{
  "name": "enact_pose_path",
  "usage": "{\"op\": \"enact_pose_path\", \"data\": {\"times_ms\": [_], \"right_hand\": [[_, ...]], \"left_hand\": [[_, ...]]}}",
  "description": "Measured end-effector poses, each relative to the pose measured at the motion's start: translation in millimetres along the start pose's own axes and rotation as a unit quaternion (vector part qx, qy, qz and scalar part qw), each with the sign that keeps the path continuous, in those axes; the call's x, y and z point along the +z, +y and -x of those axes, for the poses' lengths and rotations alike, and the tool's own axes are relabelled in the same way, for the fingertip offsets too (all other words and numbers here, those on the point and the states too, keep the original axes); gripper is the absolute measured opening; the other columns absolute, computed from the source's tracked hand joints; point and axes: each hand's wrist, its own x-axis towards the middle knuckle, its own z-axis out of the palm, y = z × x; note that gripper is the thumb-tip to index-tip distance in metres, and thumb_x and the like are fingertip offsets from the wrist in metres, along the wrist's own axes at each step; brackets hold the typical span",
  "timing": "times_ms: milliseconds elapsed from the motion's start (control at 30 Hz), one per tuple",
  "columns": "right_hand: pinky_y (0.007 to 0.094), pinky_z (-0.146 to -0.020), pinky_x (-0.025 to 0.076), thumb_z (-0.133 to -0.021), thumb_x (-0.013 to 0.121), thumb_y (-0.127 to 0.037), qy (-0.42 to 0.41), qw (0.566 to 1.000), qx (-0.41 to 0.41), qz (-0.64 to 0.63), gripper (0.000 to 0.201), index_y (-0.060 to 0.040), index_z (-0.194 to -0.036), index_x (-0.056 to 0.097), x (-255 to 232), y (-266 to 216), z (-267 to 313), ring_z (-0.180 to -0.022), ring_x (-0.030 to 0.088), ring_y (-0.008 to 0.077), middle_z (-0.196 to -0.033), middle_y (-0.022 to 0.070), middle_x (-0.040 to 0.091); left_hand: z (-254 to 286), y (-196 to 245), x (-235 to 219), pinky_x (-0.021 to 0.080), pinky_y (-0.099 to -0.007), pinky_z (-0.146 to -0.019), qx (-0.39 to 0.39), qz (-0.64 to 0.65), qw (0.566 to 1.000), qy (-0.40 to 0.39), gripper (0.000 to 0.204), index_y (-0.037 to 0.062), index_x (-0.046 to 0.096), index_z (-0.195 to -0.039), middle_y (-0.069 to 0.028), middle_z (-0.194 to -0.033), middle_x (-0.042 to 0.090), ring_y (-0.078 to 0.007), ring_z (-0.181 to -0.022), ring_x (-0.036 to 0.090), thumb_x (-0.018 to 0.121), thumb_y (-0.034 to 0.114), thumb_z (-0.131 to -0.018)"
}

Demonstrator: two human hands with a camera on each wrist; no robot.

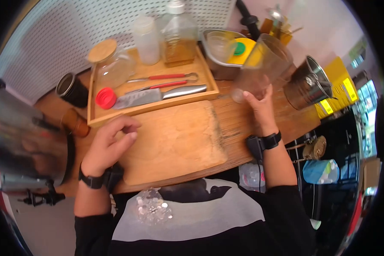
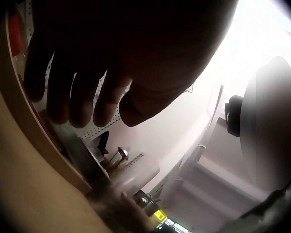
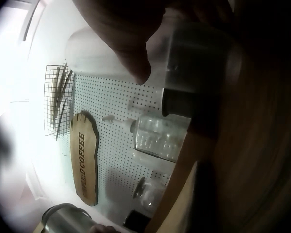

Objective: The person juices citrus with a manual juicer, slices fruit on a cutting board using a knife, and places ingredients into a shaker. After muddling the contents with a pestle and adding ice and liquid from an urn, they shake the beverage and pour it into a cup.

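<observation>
My right hand (image 1: 261, 104) grips a tall clear container (image 1: 260, 62) near its base, at the right of the wooden counter. Seen from the right wrist, the thumb (image 3: 140, 68) lies against the see-through wall of this container. Over the left side of a wooden cutting board (image 1: 175, 141) hovers my left hand (image 1: 111, 141), fingers loosely bent and holding nothing. The left wrist view shows its fingers (image 2: 82, 97) hanging down, dark against the light.
Behind the board, a wooden tray (image 1: 153, 109) bears a knife (image 1: 185, 91), red-handled tools, a red cap (image 1: 106, 98), a jug with a wooden lid (image 1: 113, 68) and bottles. A metal bucket (image 1: 303, 87) stands at the right, a dark canister (image 1: 71, 89) at the left.
</observation>
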Motion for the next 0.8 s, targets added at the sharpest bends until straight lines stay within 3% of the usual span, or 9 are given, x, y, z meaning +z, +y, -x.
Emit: {"op": "enact_pose_path", "data": {"times_ms": [67,167,200,367,467,533,600,733,800], "right_hand": [[0.0359,-0.104,0.039,-0.076,0.078,-0.009,-0.037,0.999,0.012,-0.009,0.086,-0.0025,-0.143,0.026,3.6,-5.6,-0.5,-0.126,0.044,0.0241,-0.135,0.0142,0.043],[0.0363,-0.103,0.040,-0.076,0.076,-0.009,-0.044,0.999,-0.006,-0.007,0.078,-0.0038,-0.140,0.030,1.5,-8.1,5.0,-0.124,0.045,0.0231,-0.132,0.0129,0.044],[0.0369,-0.103,0.040,-0.076,0.076,-0.009,-0.042,0.999,0.003,0.003,0.079,-0.0041,-0.140,0.030,-0.5,-8.7,8.1,-0.124,0.045,0.0231,-0.132,0.0128,0.044],[0.0387,-0.103,0.040,-0.074,0.078,-0.016,-0.063,0.998,-0.030,0.007,0.084,-0.0046,-0.142,0.029,5.6,-26.4,34.9,-0.125,0.044,0.0244,-0.133,0.0140,0.044],[0.0401,-0.105,0.039,-0.067,0.085,-0.028,-0.148,0.988,-0.040,0.002,0.098,-0.0043,-0.143,0.028,29.8,-60.5,57.9,-0.127,0.044,0.0256,-0.134,0.0138,0.043],[0.0417,-0.105,0.038,-0.066,0.085,-0.029,-0.297,0.953,-0.052,0.005,0.098,-0.0038,-0.143,0.030,48.4,-71.8,59.2,-0.126,0.046,0.0247,-0.137,0.0138,0.043],[0.0427,-0.105,0.038,-0.068,0.085,-0.030,-0.329,0.940,-0.083,0.032,0.093,-0.0034,-0.142,0.034,77.9,-82.2,74.1,-0.125,0.047,0.0252,-0.135,0.0147,0.048],[0.0427,-0.104,0.038,-0.077,0.078,-0.031,-0.394,0.896,-0.199,0.055,0.074,-0.0036,-0.137,0.043,113.9,-95.3,55.9,-0.125,0.049,0.0290,-0.129,0.0163,0.054],[0.0421,-0.101,0.042,-0.085,0.070,-0.027,-0.415,0.843,-0.279,0.196,0.052,-0.0024,-0.128,0.053,120.5,-75.7,22.8,-0.119,0.052,0.0340,-0.121,0.0192,0.058]], "left_hand": [[-1.3,1.6,4.0,0.043,-0.0270,-0.085,0.028,0.028,0.998,-0.038,0.028,0.0009,0.058,-0.111,-0.0019,-0.098,0.057,-0.0125,-0.093,0.054,0.064,0.010,-0.086],[-1.6,3.3,14.9,0.042,-0.0289,-0.090,0.048,0.101,0.994,-0.013,0.043,0.0027,0.054,-0.123,-0.0023,-0.105,0.057,-0.0131,-0.099,0.053,0.068,0.011,-0.083],[-3.0,0.5,15.1,0.040,-0.0318,-0.094,0.042,0.103,0.993,-0.029,0.060,0.0057,0.045,-0.135,-0.0044,-0.115,0.054,-0.0151,-0.107,0.051,0.071,0.012,-0.080],[-19.4,11.5,43.0,0.037,-0.0368,-0.099,0.089,0.125,0.988,-0.012,0.094,0.0094,0.026,-0.148,-0.0107,-0.135,0.046,-0.0220,-0.124,0.046,0.081,0.025,-0.073],[-31.5,24.2,61.1,0.034,-0.0396,-0.104,0.141,0.139,0.980,-0.021,0.117,0.0109,0.015,-0.152,-0.0141,-0.142,0.041,-0.0268,-0.132,0.041,0.088,0.036,-0.064],[-33.4,29.6,69.0,0.032,-0.0408,-0.106,0.179,0.154,0.972,-0.019,0.126,0.0111,0.011,-0.153,-0.0154,-0.144,0.040,-0.0290,-0.134,0.039,0.091,0.041,-0.060],[-32.1,31.8,73.9,0.032,-0.0423,-0.108,0.232,0.205,0.951,0.003,0.133,0.0109,0.009,-0.153,-0.0154,-0.143,0.041,-0.0298,-0.134,0.039,0.092,0.045,-0.054],[0.8,28.5,40.6,0.037,-0.0436,-0.106,0.143,0.294,0.941,0.090,0.132,0.0037,0.012,-0.150,-0.0165,-0.141,0.042,-0.0276,-0.128,0.046,0.092,0.043,-0.053],[29.6,20.6,13.5,0.040,-0.0435,-0.104,0.085,0.259,0.950,0.151,0.137,0.0034,0.013,-0.150,-0.0152,-0.136,0.045,-0.0278,-0.125,0.048,0.092,0.051,-0.048]]}}
